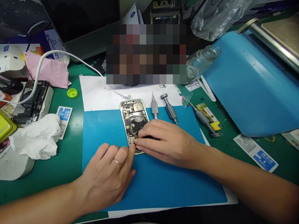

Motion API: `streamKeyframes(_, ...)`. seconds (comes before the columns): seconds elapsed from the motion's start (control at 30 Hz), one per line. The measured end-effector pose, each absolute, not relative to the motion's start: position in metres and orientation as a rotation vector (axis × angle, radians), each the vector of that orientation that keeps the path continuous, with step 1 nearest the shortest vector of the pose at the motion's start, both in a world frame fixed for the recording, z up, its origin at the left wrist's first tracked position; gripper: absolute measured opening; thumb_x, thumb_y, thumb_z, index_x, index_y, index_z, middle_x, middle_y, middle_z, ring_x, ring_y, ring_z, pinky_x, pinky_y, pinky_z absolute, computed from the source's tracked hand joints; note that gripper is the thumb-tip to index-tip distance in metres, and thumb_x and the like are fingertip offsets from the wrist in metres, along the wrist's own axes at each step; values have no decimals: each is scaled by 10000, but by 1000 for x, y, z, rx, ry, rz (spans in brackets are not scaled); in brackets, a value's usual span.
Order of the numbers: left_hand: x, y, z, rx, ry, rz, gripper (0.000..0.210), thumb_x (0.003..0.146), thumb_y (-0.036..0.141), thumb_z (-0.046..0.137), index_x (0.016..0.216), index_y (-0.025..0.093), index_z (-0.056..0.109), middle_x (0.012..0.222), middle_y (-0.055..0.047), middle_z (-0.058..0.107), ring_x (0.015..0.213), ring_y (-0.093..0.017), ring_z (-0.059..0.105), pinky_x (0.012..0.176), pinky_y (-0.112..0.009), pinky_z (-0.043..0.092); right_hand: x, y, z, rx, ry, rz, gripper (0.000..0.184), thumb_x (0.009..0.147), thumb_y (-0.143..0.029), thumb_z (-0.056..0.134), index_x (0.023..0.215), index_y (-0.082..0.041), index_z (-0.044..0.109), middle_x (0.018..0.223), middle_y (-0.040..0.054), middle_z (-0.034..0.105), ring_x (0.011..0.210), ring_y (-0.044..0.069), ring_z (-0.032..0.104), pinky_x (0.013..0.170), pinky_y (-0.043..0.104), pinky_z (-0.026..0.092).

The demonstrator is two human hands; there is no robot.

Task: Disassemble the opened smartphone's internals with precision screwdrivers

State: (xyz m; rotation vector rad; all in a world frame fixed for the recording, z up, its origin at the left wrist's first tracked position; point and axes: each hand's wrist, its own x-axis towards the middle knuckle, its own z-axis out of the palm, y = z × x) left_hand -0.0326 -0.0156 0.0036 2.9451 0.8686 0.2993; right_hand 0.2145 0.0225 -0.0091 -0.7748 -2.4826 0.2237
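Observation:
An opened smartphone (137, 119) lies face up on a blue mat (102, 124), its circuit board, metal shields and dark inner parts exposed. My left hand (111, 171), a ring on one finger, comes in from the lower left. Its index fingertip touches the phone's lower end, while the other fingers curl under. Over the phone's lower right side, my right hand (168, 141) has its fingers drawn together, the tips meeting near my left index finger. Whatever either hand may hold is hidden. Just beyond my right hand are a grey screwdriver (154, 107) and a darker screwdriver (170, 109).
Another screwdriver (205, 119) lies right of the mat, near a blue-and-white packet (255, 152). A white cable (70, 54) arches across the left, its plug on white paper (98, 93). Crumpled tissue (37, 135) and another opened phone (31, 102) are left. A glass jar (203, 60) stands behind.

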Motion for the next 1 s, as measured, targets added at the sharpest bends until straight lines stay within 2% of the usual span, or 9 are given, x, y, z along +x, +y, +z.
streamKeyframes(0.37,-33,-14,5,2947,862,258,481,1084,269,441,1475,-4,503,1126,-121,665,909,-266,532,837,-431,364,214,24,-11,-747,-2441,324,71,982,-149,673,983,-113,734,921,92,728,862,189,621,762,318,547)
streamKeyframes(1.0,-32,-13,5,2936,859,260,469,1076,257,447,1473,14,506,1117,-119,671,908,-265,550,818,-434,375,213,25,-11,-777,-2406,396,64,991,-145,650,968,-139,710,907,80,703,878,180,617,798,319,555)
